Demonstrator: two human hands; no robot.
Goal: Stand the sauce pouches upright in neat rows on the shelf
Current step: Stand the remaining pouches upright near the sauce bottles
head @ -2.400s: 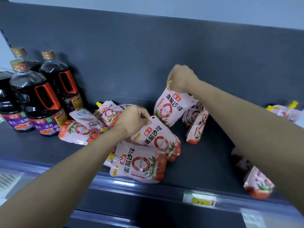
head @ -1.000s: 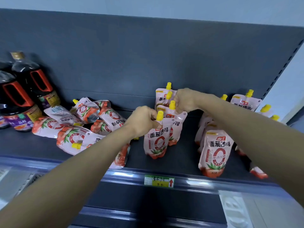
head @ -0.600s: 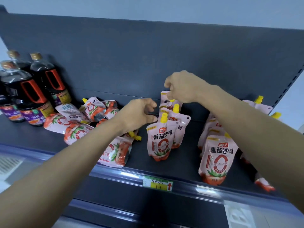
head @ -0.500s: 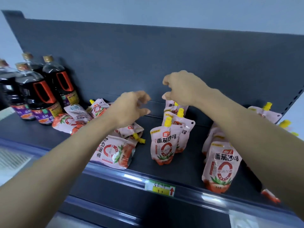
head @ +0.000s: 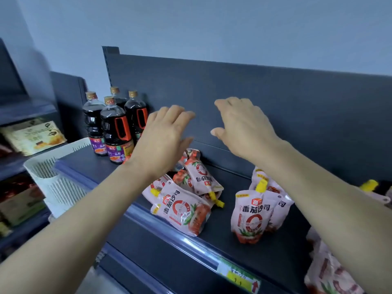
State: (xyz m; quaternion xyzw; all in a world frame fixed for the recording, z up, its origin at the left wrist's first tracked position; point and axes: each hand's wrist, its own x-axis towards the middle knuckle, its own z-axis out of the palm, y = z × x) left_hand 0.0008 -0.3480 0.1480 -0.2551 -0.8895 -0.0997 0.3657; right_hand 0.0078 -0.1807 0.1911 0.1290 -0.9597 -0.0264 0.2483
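Note:
Pink tomato sauce pouches with yellow caps sit on a dark shelf (head: pixel 220 240). One pouch (head: pixel 251 216) stands upright near the front, with another pouch (head: pixel 280 206) upright right behind it. To their left several pouches lie in a loose heap, the nearest one (head: pixel 183 211) flat at the shelf's front edge and one (head: pixel 200 174) upside down behind it. My left hand (head: pixel 164 141) hovers above the heap with fingers spread, holding nothing. My right hand (head: pixel 241 126) is raised beside it, fingers relaxed and empty. More pouches (head: pixel 331 270) show at the right, partly behind my right arm.
Several dark soy sauce bottles (head: pixel 115 129) with orange handles stand at the shelf's back left. A white plastic basket (head: pixel 55 179) sits left of the shelf. A yellow price tag (head: pixel 239 276) is on the front rail. Boxed goods fill a neighbouring shelf at far left.
Both hands let go of the upright pouches, opened, and rose above the shelf. The view swung left toward the heap and the bottles.

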